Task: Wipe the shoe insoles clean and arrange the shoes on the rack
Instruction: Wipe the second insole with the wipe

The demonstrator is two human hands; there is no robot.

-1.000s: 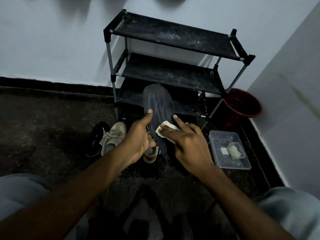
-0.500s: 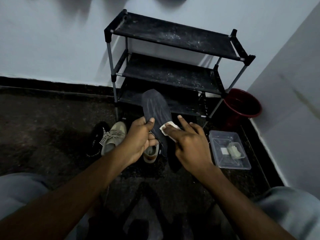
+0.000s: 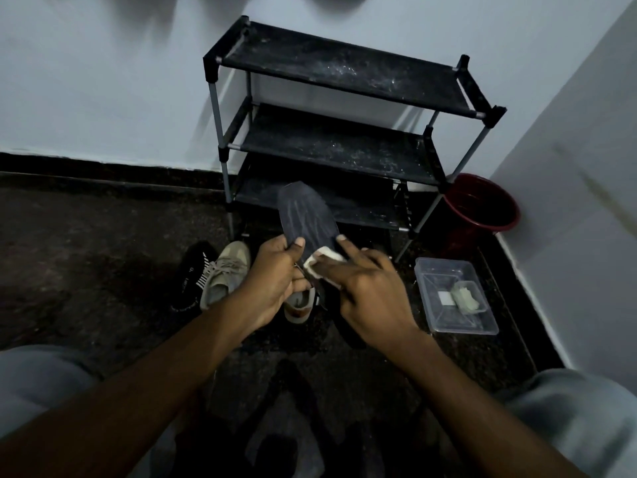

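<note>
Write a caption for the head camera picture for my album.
Left hand grips a dark grey insole while right hand presses a white wipe on it before a black rack.

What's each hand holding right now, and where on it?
The left hand grips the dark insole by its lower part; the right hand presses a white wipe against it with straight fingers.
</note>
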